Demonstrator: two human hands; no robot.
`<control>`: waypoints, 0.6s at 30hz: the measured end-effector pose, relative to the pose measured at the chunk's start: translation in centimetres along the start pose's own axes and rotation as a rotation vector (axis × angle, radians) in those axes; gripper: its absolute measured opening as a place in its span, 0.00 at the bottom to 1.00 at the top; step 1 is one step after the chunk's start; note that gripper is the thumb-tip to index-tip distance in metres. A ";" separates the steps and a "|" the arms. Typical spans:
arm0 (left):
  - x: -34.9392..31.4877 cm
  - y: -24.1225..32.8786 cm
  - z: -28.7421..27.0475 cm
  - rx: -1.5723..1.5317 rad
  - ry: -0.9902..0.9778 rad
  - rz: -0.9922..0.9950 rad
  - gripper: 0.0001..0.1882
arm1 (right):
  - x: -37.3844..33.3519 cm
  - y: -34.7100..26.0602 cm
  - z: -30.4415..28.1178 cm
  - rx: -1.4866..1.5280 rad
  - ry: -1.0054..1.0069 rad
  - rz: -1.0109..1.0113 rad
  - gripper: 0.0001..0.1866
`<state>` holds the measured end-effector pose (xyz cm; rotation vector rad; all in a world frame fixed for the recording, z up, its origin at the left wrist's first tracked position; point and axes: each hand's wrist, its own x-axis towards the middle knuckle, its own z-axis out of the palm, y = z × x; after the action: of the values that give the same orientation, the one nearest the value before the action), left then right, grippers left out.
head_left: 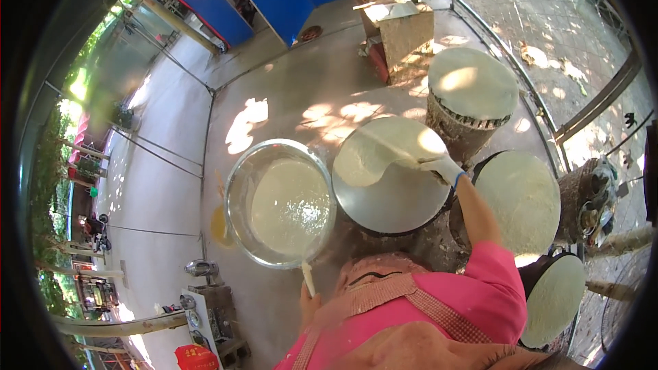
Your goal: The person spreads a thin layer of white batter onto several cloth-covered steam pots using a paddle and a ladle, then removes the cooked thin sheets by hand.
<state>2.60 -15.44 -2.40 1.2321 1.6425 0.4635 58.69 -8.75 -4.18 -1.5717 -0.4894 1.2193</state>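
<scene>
A right hand (444, 166) in a white glove rests on a round griddle (392, 202), spreading pale batter (375, 153) over its upper half. At nine o'clock from the griddle stands a large bowl (236, 199) of batter. The left hand (308, 303), at six o'clock from the bowl, grips a pale stick (308, 277). At two o'clock stands another batter-covered drum (471, 84).

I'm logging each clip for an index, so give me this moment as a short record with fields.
setting: outdoor concrete yard, dappled sun
right hand: white-gloved, spreading pale batter across the round griddle
left hand: low by the body, holding a pale stick-like handle
batter bowl: large, clear, beside the griddle on its left, about half full
other griddles: three batter-covered rounds to the right
clothing: pink sleeve, checked apron strap
</scene>
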 end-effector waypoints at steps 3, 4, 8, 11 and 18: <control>0.4 -2.7 -0.6 0.079 0.009 0.023 0.34 | -1.6 -0.3 2.2 -0.261 -0.305 0.191 0.14; 0.2 -2.6 -0.3 0.038 0.031 0.022 0.34 | -2.7 1.3 1.3 -0.237 -0.358 0.271 0.15; -1.1 -1.6 -0.6 -0.153 0.023 0.000 0.35 | -4.6 3.0 -2.2 -0.150 -0.456 0.210 0.14; -1.3 -1.8 -1.0 -0.033 0.021 -0.115 0.34 | 1.2 -0.9 2.0 -0.711 -0.066 0.172 0.16; -2.6 -1.4 -0.2 -0.154 0.070 -0.063 0.31 | -0.8 1.6 -0.5 -0.299 -0.518 0.312 0.17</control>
<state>1.70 -18.22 -2.15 1.0583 1.6672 0.5880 58.46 -10.22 -5.25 -1.6129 -0.8076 1.8804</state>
